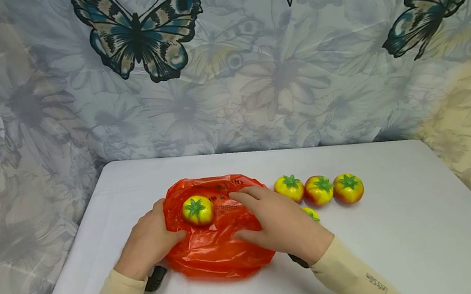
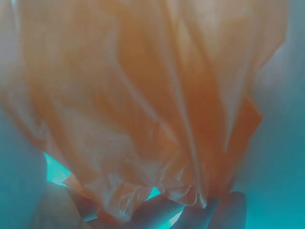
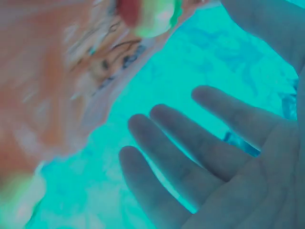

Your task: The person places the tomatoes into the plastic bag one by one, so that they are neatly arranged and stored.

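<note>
A crinkled red plastic bag (image 1: 222, 259) lies on the table, with one yellow-red fruit (image 1: 198, 211) with a green leafy top on its upper left part. My left hand (image 1: 145, 241) grips the bag's left edge; in the left wrist view its fingers (image 2: 228, 210) show below the orange-looking bag (image 2: 143, 95). Over the bag's right side is my right hand (image 1: 278, 218), fingers apart. The right wrist view shows this hand (image 3: 228, 176) with straight, empty fingers beside the bag (image 3: 47, 95) and a fruit (image 3: 157, 16).
Three similar fruits (image 1: 319, 190) sit in a row right of the bag. Another fruit (image 1: 311, 214) is partly hidden behind my right hand. The white table (image 1: 420, 230) meets a butterfly-patterned cloth (image 1: 280, 76) at the back.
</note>
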The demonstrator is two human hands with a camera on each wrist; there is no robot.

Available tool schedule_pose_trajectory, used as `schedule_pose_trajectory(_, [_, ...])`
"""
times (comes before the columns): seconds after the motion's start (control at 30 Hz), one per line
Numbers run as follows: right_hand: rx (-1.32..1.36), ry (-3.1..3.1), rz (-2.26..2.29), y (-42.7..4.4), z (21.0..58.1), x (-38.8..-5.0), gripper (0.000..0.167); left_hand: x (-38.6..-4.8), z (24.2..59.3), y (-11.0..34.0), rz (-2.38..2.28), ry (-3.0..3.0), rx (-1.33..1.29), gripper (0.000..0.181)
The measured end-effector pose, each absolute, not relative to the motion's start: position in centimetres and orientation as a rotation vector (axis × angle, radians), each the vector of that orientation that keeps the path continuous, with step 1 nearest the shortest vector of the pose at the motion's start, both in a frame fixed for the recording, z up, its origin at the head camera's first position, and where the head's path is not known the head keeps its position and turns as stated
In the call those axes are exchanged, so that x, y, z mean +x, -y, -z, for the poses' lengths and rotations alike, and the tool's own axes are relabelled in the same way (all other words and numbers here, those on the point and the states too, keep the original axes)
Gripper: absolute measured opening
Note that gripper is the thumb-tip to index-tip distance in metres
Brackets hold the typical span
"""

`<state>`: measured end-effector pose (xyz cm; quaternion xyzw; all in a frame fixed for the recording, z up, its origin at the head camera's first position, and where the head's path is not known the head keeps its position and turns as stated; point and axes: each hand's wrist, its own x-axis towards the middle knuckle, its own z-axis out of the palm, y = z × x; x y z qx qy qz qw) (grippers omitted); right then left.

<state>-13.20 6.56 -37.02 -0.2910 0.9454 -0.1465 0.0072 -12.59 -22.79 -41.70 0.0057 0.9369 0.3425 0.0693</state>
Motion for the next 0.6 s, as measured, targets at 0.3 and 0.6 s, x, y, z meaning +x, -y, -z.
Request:
schedule_pose_trajectory(0.3, [-0.761,-3.092,0.46,-13.1,38.0,-10.4,0.076,-12.3,41.3,23.8,-0.999,-2.781,-0.016,0.087])
schedule_pose_trajectory(0.6, [-0.61,-3.126,0.436,-17.4,40.2,-9.7,0.076,-12.7,41.3,23.2,-0.972,-2.789,0.016,0.086])
